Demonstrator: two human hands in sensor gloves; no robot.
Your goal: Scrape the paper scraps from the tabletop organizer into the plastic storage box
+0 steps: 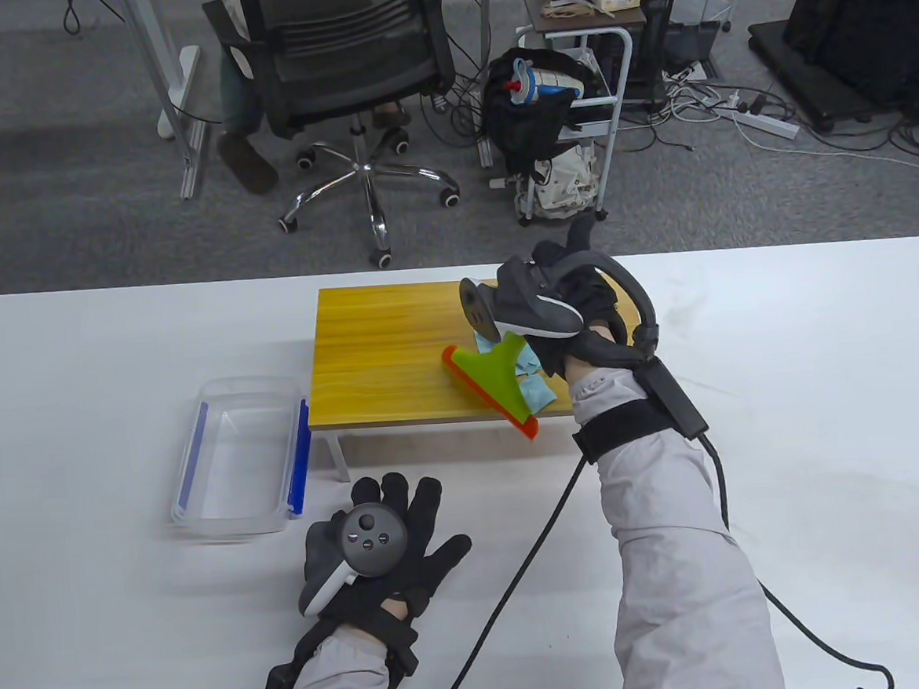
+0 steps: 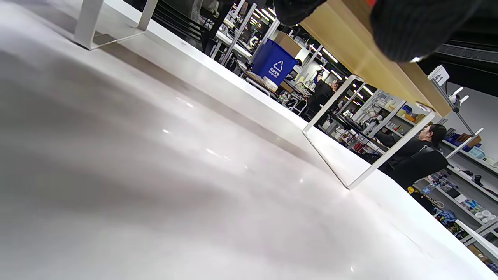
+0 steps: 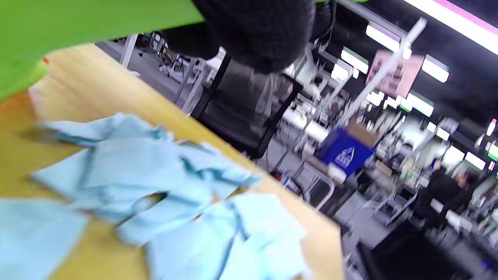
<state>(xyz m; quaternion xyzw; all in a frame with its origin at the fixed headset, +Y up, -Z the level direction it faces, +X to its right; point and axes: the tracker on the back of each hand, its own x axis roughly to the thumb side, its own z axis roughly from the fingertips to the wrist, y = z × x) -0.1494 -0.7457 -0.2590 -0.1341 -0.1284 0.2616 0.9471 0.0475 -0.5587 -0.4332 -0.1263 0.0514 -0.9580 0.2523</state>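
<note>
Barely begun: right hand [image 1: 575, 305] grips the green scraper [image 1: 493, 377] beside blue paper scraps [image 1: 537, 390] on the organizer [image 1: 382, 358]; the storage box [image 1: 239, 458] looks empty, left hand [image 1: 380, 554] lies spread flat.

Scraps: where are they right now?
In the table view the blue scraps lie on the organizer's right end, beside the green scraper that the right hand holds.

Your table view looks steeply down from above the near edge, facing across the white table [image 1: 115, 368] to the office floor beyond. Your left wrist camera sits low, just over the tabletop, tilted, looking under the yellow wooden tabletop organizer [image 2: 373, 58] with white metal legs. Your right wrist camera hangs close above that organizer [image 3: 97, 89], blurred, tilted, facing outward. All three share the organizer [image 1: 381, 350]; both wrist views catch the blue recycling bin [image 2: 274, 64] [image 3: 344, 153].
</note>
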